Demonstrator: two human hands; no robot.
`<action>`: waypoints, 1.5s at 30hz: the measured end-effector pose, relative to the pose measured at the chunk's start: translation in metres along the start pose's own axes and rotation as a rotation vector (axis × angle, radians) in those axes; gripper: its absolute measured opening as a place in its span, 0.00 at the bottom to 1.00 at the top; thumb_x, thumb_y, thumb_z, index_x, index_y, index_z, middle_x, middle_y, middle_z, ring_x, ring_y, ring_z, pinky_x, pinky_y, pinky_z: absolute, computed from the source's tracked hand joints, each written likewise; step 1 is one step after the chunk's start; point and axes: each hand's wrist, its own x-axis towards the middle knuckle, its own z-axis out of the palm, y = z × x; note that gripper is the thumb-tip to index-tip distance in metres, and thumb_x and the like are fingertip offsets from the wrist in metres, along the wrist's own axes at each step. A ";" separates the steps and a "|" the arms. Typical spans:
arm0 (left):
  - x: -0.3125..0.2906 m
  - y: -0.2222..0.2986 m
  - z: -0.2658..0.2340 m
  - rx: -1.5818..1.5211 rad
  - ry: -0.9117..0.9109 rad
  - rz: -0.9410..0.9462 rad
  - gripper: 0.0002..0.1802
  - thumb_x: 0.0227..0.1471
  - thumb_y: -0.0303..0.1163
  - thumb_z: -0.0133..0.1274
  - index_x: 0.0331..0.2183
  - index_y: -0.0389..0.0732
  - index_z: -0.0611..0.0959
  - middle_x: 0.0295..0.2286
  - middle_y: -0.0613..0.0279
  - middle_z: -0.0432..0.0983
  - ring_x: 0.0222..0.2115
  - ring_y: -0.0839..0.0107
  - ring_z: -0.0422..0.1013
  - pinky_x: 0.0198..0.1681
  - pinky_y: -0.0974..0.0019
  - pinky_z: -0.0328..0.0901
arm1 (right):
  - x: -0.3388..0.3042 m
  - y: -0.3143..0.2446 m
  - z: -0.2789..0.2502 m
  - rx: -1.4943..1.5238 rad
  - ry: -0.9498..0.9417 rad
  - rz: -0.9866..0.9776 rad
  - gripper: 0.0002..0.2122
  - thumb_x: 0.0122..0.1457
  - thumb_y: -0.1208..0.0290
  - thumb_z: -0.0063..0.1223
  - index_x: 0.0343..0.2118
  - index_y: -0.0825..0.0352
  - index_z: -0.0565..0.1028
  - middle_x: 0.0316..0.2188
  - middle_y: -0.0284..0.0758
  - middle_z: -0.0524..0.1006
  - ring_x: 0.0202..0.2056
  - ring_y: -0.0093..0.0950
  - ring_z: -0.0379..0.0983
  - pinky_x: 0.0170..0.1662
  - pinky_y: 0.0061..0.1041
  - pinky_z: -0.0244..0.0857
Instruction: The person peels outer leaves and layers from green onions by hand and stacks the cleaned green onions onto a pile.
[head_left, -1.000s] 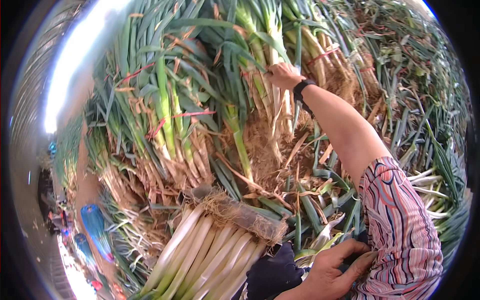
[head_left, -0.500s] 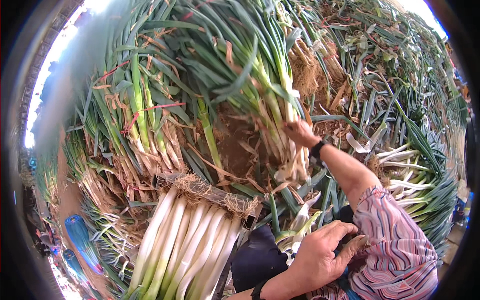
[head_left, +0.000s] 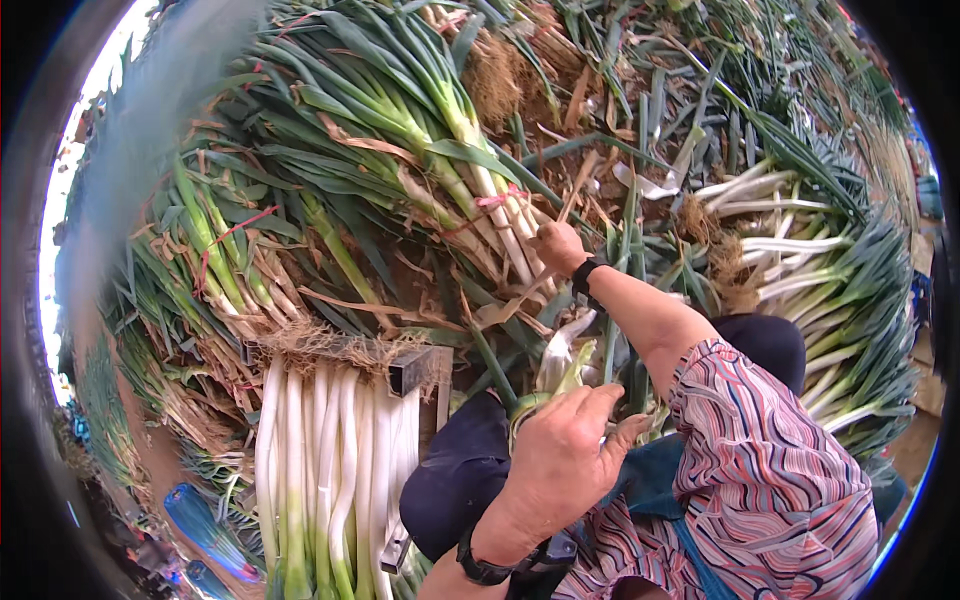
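Observation:
A bundle of large green onions, bound with a red tie, lies tilted on the heap, leaves up and left, stalk bases toward me. My right hand is closed at the lower stalks, just below the tie; its fingertips are hidden. Over my lap, my left hand hangs loosely curled, thumb apart from the forefinger, with nothing visible in it. Left of my knee, cleaned white onion stalks lie side by side, their roots over a metal bar of a stand.
More onions with brown outer leaves pile up at the left. Peeled onions with roots lie in a row at the right. Loose leaf scraps cover the ground ahead of my knees. Blue wrapped bundles sit at lower left.
The view has shifted, so most things sit further left. The onion bundle has come down toward me and its red tie now shows. My right hand has closed at its lower stalks.

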 end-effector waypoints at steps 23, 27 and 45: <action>-0.009 -0.007 0.012 0.238 -0.216 -0.108 0.25 0.49 0.41 0.59 0.44 0.31 0.77 0.29 0.51 0.74 0.32 0.54 0.72 0.35 0.58 0.68 | 0.046 0.000 -0.021 0.044 0.004 -0.364 0.13 0.53 0.65 0.46 0.20 0.69 0.75 0.20 0.50 0.74 0.27 0.49 0.73 0.32 0.42 0.67; -0.005 -0.007 0.016 0.231 -0.226 -0.090 0.25 0.49 0.41 0.59 0.43 0.31 0.76 0.29 0.50 0.74 0.31 0.55 0.72 0.35 0.59 0.68 | 0.016 -0.010 -0.051 0.004 -0.046 -0.510 0.14 0.55 0.66 0.46 0.20 0.69 0.75 0.18 0.50 0.73 0.24 0.49 0.71 0.31 0.41 0.67; 0.001 -0.016 0.018 0.437 -0.165 -0.094 0.27 0.46 0.41 0.61 0.43 0.32 0.76 0.29 0.53 0.74 0.31 0.58 0.73 0.34 0.61 0.69 | 0.077 0.009 -0.026 0.043 -0.037 -0.412 0.16 0.55 0.63 0.50 0.18 0.70 0.75 0.19 0.50 0.73 0.23 0.45 0.71 0.30 0.41 0.66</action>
